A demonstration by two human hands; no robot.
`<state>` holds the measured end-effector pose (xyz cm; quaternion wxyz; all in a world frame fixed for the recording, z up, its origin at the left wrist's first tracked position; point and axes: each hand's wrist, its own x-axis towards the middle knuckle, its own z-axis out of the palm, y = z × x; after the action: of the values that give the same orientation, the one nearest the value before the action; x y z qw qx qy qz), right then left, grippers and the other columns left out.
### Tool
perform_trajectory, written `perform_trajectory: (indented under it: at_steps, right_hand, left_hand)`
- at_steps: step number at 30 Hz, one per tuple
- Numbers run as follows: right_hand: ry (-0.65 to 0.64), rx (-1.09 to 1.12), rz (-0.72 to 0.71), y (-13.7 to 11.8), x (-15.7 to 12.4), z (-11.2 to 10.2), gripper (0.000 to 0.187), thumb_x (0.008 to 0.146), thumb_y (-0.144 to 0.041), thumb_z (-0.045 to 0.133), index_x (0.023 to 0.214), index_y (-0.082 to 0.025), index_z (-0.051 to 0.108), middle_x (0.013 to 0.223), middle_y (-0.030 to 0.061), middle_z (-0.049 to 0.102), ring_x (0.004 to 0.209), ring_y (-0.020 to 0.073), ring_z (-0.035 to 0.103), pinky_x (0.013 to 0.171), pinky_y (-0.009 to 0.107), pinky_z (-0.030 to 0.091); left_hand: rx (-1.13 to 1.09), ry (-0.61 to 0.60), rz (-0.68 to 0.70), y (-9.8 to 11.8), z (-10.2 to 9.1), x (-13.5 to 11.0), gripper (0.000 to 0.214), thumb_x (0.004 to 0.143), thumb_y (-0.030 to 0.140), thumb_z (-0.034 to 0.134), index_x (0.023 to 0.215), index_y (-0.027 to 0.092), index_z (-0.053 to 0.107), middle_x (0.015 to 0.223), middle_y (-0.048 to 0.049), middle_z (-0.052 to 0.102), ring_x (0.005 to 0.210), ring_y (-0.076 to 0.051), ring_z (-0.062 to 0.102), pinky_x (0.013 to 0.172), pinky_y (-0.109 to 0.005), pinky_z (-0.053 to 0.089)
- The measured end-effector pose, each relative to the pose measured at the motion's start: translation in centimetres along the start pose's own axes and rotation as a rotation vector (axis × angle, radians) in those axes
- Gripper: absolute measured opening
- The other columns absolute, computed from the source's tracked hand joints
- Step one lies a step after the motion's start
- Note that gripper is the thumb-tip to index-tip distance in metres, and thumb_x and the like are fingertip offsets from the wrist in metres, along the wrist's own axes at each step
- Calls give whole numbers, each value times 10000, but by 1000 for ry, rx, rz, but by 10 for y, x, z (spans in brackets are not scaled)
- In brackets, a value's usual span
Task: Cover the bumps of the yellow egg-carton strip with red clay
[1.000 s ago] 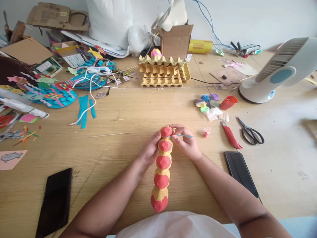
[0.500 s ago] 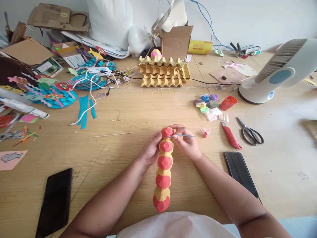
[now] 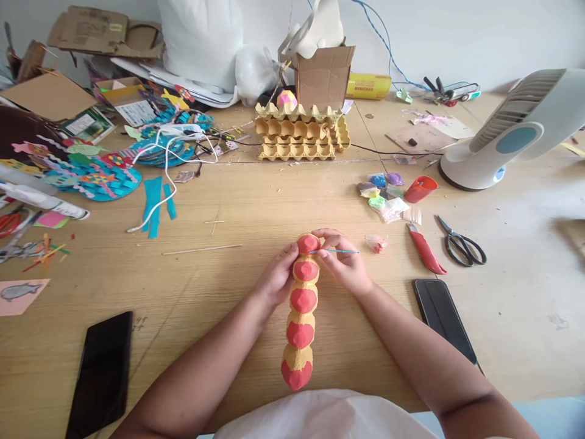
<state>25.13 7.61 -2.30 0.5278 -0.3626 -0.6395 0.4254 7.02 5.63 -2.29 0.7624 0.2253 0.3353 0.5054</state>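
Observation:
A strip of egg carton cups [image 3: 300,310] runs toward my body, yellowish with red clay-like patches on its bumps. My left hand [image 3: 280,274] grips the far end of this strip from the left side. On the other side, my right hand [image 3: 343,261] pinches a thin blue stick-like tool [image 3: 340,250] between thumb and fingers. The tool's tip lies at the lower edge of the red patch on the farthest cup, and the right fingers reach round behind that cup. A small bag with red clay [image 3: 376,244] lies to the right of my right hand.
To the right are a red-handled knife [image 3: 426,250], black scissors [image 3: 464,244], a phone [image 3: 444,317], a red cup [image 3: 421,189] and a white fan [image 3: 507,134]. Egg cartons [image 3: 299,137] stand at the back. A dark tablet-like device [image 3: 101,372] and thin stick [image 3: 202,249] are left.
The view has shifted very slightly. Both hands, the egg carton strip and the blue tool keep almost the same positions.

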Motion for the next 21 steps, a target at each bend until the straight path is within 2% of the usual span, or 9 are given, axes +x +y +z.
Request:
perform_trajectory:
  at_steps: [4,10,17,21]
  right_hand:
    - [3,14,-16,1,0,0,272,1009,-518,754,896,-276,702,1298,100,796,1267,295,731,1145,521,548]
    - [33,1,24,1,1,1,298,1001,-554,753,898,-280,698,1255,89,815,1224,290,740,1124,505,561]
    - [-14,29,4,1,0,-1,297,999,-542,759,885,-275,696,1327,106,781,1298,310,715,1168,542,533]
    - [10,10,-1,2,1,0,267,1014,-514,748,900,-279,695,1297,106,790,1263,296,726,1146,521,542]
  left_hand:
    - [19,12,12,-1,-2,1,271,844,473,911,1011,270,842,983,-40,816,824,-222,711,726,-343,556]
    - [23,8,15,-3,-2,1,205,882,468,871,992,298,837,1001,-45,810,826,-243,708,714,-356,540]
    - [8,-4,5,-1,1,0,264,902,461,855,1049,243,835,970,-50,801,815,-217,705,708,-326,552]
    - [10,-13,18,-1,1,0,229,899,453,855,1035,270,838,1023,-46,813,847,-235,710,731,-343,562]
